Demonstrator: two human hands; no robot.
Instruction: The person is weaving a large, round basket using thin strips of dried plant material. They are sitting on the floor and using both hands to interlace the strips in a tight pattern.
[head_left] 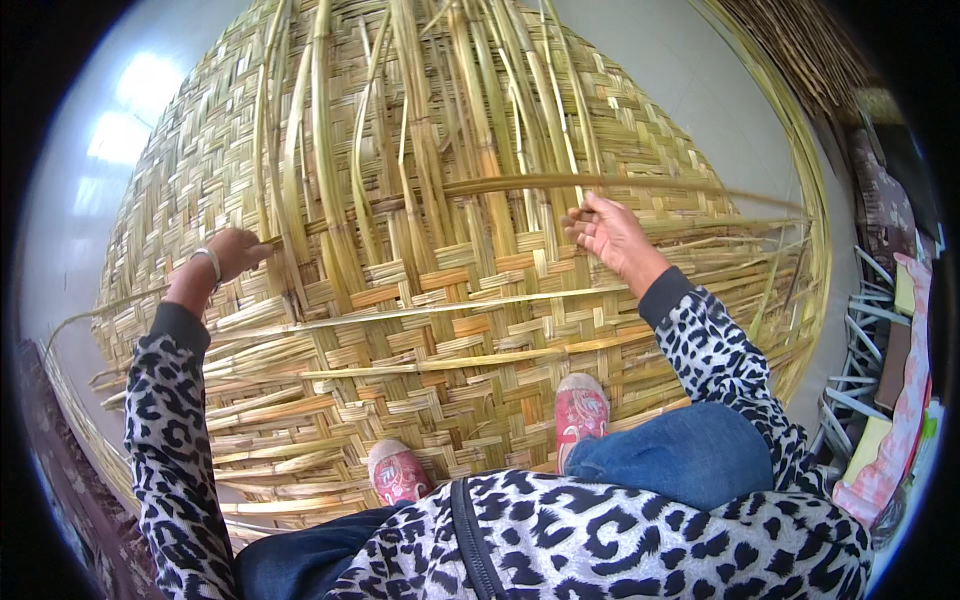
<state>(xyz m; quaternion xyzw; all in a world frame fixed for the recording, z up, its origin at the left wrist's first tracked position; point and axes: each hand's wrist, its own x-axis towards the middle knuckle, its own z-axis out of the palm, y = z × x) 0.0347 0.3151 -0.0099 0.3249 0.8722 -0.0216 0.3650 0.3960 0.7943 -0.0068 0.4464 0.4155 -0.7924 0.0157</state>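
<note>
Head view: big woven bamboo mat (430, 330) lies flat on the pale floor (700, 80) and fills most of the frame, plaited in a basket-weave of flat yellow-tan strips. Upper part is unfinished: loose upright strips (400, 120) stand free of the weave and fan out toward the top edge. Left hand (228, 255) sits at the mat's left side, fingers curled in among the loose uprights, pinching what looks like one strip there; a pale bangle (208, 262) is on that wrist. Right hand (608, 232) is right of centre, palm up, fingers closed on a long horizontal strip (560, 183) that runs across the uprights from mid-mat out past the right edge; its far end is motion-blurred. Hands are well apart, each on its own strip. Person crouches on the near edge of the mat: two pinkish-red shoes (580, 412) planted on the weave, blue-jeaned knee (690, 450) on the right, leopard-print sleeves on both forearms. More long strips stick out of the weave on the left and along the bottom-left edge. Far right, off the mat: a white wire rack (865, 340) and a pink cloth (905, 430) beside it. Top right corner shows a bundle of darker bamboo strips (800, 40).
</note>
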